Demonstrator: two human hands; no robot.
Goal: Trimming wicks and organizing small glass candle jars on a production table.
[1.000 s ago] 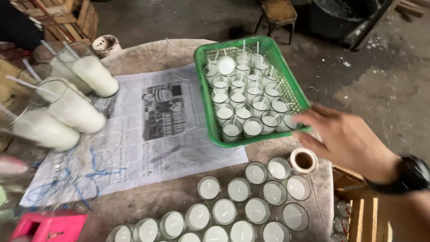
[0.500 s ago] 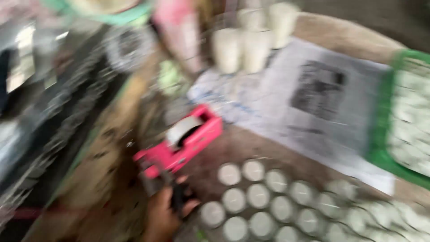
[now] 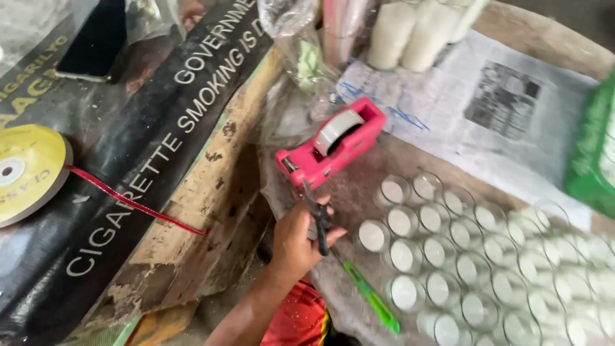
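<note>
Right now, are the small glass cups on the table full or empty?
Full: each small glass cup holds white wax nearly to its rim, and all stand upright beside the pink tape dispenser.

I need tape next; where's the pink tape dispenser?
Head view, centre: the pink tape dispenser sits above the left hand, beside the glass candle cups.

We see a round, worn surface (image 3: 538, 38) with a sheet of newspaper (image 3: 474, 122) spread over its far part. On the paper stand tall white candles (image 3: 410, 32), and a green basket (image 3: 592, 154) sits at its right edge. A pink tape dispenser (image 3: 333, 144) lies at the paper's near-left corner. Nearer to us, rows of small glass candle cups (image 3: 461, 263) filled with white wax stand close together on the bare top. A green-handled cutter (image 3: 371, 298) lies just left of them.
</note>
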